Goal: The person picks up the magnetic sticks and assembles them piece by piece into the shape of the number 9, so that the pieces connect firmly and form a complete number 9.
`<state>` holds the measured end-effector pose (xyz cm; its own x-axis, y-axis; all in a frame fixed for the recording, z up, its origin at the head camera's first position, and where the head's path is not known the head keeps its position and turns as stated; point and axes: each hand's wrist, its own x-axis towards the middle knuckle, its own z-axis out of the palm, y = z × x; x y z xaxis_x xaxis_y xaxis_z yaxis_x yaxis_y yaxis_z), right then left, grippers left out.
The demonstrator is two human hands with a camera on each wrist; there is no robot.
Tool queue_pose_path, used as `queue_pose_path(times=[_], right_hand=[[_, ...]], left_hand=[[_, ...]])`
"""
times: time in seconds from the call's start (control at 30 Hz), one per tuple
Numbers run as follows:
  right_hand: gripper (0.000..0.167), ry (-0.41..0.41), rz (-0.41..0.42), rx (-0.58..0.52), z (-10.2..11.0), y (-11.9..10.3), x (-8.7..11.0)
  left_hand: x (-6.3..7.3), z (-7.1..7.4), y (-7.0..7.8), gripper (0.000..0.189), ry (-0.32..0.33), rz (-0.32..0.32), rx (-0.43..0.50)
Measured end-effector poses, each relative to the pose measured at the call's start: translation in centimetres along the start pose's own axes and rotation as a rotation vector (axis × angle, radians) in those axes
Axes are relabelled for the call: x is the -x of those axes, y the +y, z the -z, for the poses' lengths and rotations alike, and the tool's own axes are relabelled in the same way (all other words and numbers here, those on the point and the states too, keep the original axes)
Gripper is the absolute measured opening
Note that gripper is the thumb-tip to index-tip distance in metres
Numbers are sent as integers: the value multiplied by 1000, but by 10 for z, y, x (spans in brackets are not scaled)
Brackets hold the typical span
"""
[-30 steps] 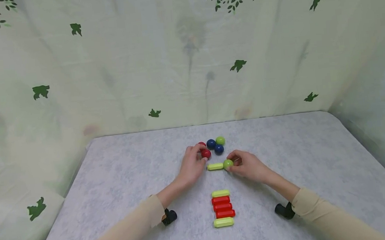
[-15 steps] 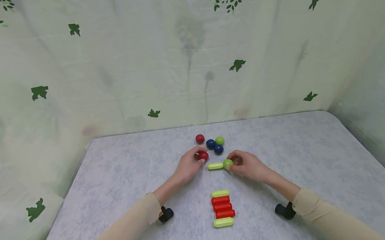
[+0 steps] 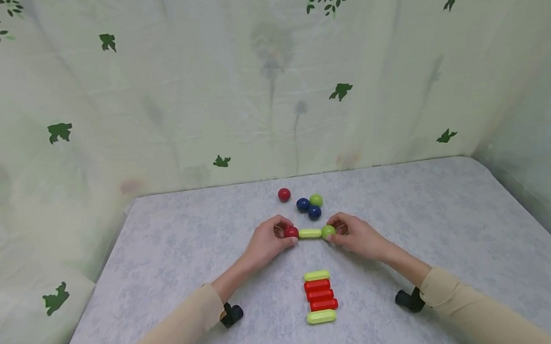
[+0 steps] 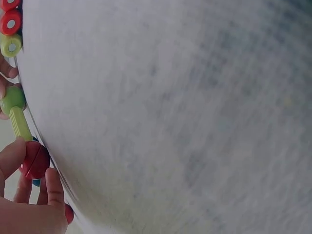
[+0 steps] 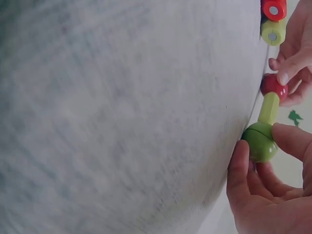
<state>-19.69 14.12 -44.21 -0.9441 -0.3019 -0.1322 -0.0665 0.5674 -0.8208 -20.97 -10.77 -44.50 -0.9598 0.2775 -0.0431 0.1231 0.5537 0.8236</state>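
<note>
My left hand pinches a red ball between thumb and fingers. Against that ball lies one end of a yellow-green rod; the other end meets a green ball, gripped by my right hand. Together they form a straight row on the table. The left wrist view shows a seam around the red ball, with the rod touching it. In the right wrist view, thumb and fingertips hold the green ball.
Beyond the hands lie a loose red ball, a second green ball and two dark blue balls. Nearer me, red rods lie side by side between two yellow-green rods, with metal discs in their ends. A patterned sheet hangs behind the table.
My left hand has drawn one red ball away from the other and toward me, bringing it to the rod's left end. My right hand has stayed on the green ball, nearly still.
</note>
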Motion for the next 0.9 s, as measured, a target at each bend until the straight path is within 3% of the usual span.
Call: queue_pose_path(times=[0.2,0.37,0.5,0.6,0.7,0.8,0.9], right_hand=[[29,-24,42,24,5,2,-4],[31,-55,25,-11,7,3,-6],[30,-62,27,-32,6,4,-6],[30,-66,35,-37,5,5,-7],[30,-66,42,-38,5,5,-6],[30,-60,45,-38,6,5,-5],[30,-56,50,-47,6,6,-5]], left_hand=[[3,-2,-2,30,7,-23,25],[7,-4,-1,30,1,-8,46],[12,-6,2,34,33,-5,8],[23,-9,8,29,109,-49,-42],[38,-13,15,19,138,-148,-65],[52,-19,21,15,55,-223,-69],[61,-25,23,15,-71,-210,-78]])
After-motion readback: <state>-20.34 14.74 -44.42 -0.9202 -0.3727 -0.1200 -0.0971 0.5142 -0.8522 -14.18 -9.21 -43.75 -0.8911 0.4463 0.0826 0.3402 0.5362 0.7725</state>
